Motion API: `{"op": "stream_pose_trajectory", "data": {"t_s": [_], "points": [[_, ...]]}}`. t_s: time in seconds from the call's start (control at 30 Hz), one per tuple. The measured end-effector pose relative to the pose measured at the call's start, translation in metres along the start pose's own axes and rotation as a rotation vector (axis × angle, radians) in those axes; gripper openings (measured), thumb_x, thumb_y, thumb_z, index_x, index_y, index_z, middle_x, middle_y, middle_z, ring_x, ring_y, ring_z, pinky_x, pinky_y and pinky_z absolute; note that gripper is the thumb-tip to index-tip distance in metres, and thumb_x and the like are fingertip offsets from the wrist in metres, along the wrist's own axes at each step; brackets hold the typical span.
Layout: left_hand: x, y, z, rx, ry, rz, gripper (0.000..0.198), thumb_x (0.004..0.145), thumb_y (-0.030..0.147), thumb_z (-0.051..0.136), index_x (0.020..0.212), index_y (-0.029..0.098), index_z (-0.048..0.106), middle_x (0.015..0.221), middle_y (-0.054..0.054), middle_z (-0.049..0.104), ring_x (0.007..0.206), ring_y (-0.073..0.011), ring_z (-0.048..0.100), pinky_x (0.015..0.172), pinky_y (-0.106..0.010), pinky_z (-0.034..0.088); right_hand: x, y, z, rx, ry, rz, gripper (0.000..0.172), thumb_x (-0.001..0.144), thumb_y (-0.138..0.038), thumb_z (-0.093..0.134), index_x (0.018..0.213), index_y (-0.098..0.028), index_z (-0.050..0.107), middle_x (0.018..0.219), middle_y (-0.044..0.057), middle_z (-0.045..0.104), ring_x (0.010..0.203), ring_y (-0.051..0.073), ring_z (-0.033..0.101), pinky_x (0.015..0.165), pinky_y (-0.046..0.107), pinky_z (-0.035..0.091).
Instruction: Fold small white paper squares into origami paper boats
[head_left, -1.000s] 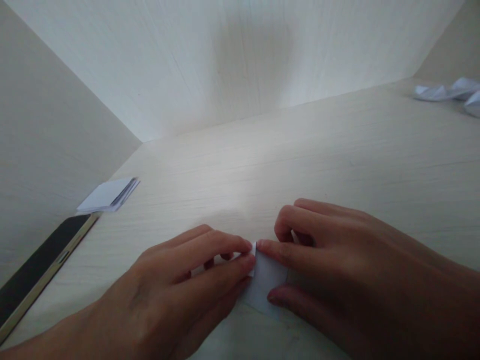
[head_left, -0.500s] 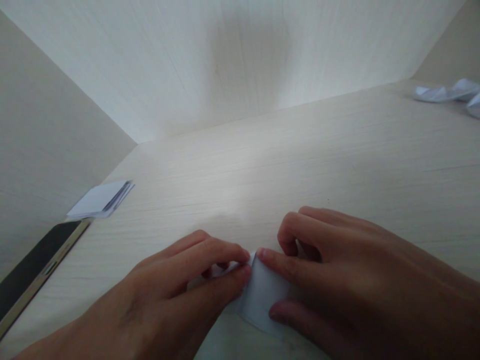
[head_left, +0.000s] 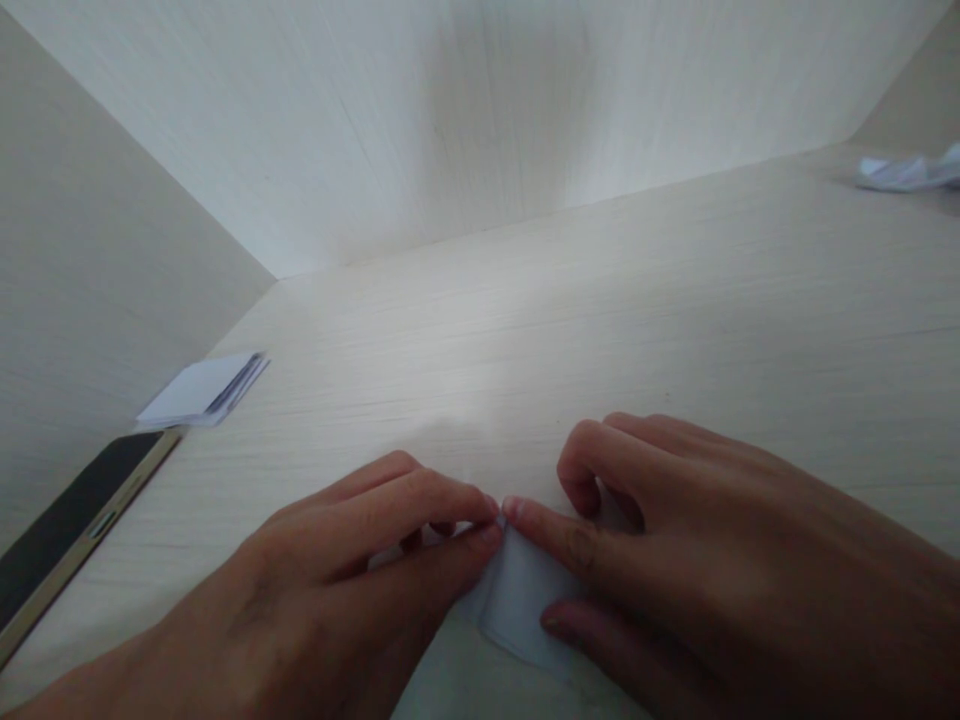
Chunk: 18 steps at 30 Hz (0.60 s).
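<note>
Pressing down at a smooth white piece of folded-looking paper (head_left: 517, 605) on a pale, wood-grained desk (head_left: 420, 350), a person's bare left hand (head_left: 330, 580) and bare right hand (head_left: 694, 560) meet at the sheet's twelve o'clock tip. Coming in from nine o'clock, the left fingers bring thumb and index tip nearly together, apparently pinching the paper's edge; the exact grip underneath is hidden. From three o'clock, the right fingers are parted: the index lies straight, its tip at the top corner, the thumb rests well apart toward four o'clock, and the others curl under. That spread probably steadies the sheet, leaving the left fingers to control the edge. The paper looks thin and matte, with a gently curved near side; blur obscures its creases.

At ten o'clock sits a neat stack of white rectangular paper sheets (head_left: 196, 390), its layered edges slightly fanned, seemingly parked within easy reach. Just beside it, at nine o'clock, lies a flat black-faced slab with a gold-coloured rim (head_left: 71, 525). Toward two o'clock, well apart from the hands, is an angular, crumpled-looking white paper shape (head_left: 900, 175), cut off by the frame.
</note>
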<state>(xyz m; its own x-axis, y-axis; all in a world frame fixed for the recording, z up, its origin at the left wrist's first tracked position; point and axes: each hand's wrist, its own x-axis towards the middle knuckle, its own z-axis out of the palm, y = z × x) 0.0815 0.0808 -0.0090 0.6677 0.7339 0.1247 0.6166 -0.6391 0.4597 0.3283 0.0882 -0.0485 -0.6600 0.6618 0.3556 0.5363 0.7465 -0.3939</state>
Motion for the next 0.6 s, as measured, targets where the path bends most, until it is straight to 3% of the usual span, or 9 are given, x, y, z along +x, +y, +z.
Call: {"op": "stream_pose_trajectory", "data": {"t_s": [0.13, 0.27, 0.4, 0.6], "points": [[0.0006, 0.0034, 0.0013, 0.016, -0.078, 0.010, 0.031, 0.098, 0.021, 0.063, 0.125, 0.033, 0.073, 0.113, -0.004, 0.076, 0.090, -0.0184, 0.074, 0.076, -0.022, 0.065, 0.0008, -0.0012, -0.0016, 0.012, -0.016, 0.006, 0.020, 0.099, -0.022, 0.060, 0.081, -0.023, 0.067, 0.072, -0.001, 0.061, 0.058, 0.014, 0.050, 0.059, 0.029, 0.038], [0.0029, 0.0051, 0.0021, 0.004, -0.094, -0.004, 0.025, 0.098, 0.027, 0.065, 0.119, 0.034, 0.076, 0.111, -0.003, 0.076, 0.093, -0.0189, 0.072, 0.081, -0.024, 0.065, -0.0021, 0.0002, -0.0011, 0.001, -0.023, 0.014, 0.015, 0.100, -0.024, 0.058, 0.090, -0.024, 0.069, 0.080, 0.000, 0.065, 0.065, 0.015, 0.054, 0.062, 0.030, 0.039], [0.0028, 0.0033, 0.0039, 0.007, -0.085, -0.002, 0.026, 0.096, 0.028, 0.067, 0.119, 0.035, 0.077, 0.107, -0.002, 0.076, 0.095, -0.0200, 0.072, 0.087, -0.026, 0.064, -0.0057, 0.0019, -0.0001, -0.009, -0.030, -0.005, 0.015, 0.101, -0.024, 0.057, 0.097, -0.024, 0.071, 0.083, 0.001, 0.066, 0.068, 0.016, 0.055, 0.065, 0.030, 0.040], [-0.0011, 0.0022, 0.0058, 0.021, -0.033, 0.001, 0.031, 0.097, 0.025, 0.065, 0.125, 0.033, 0.074, 0.114, -0.005, 0.076, 0.100, -0.0196, 0.072, 0.083, -0.024, 0.064, -0.0021, 0.0015, -0.0009, -0.014, -0.036, -0.043, 0.016, 0.101, -0.023, 0.058, 0.093, -0.024, 0.072, 0.076, 0.000, 0.064, 0.062, 0.014, 0.053, 0.059, 0.028, 0.038]]}}
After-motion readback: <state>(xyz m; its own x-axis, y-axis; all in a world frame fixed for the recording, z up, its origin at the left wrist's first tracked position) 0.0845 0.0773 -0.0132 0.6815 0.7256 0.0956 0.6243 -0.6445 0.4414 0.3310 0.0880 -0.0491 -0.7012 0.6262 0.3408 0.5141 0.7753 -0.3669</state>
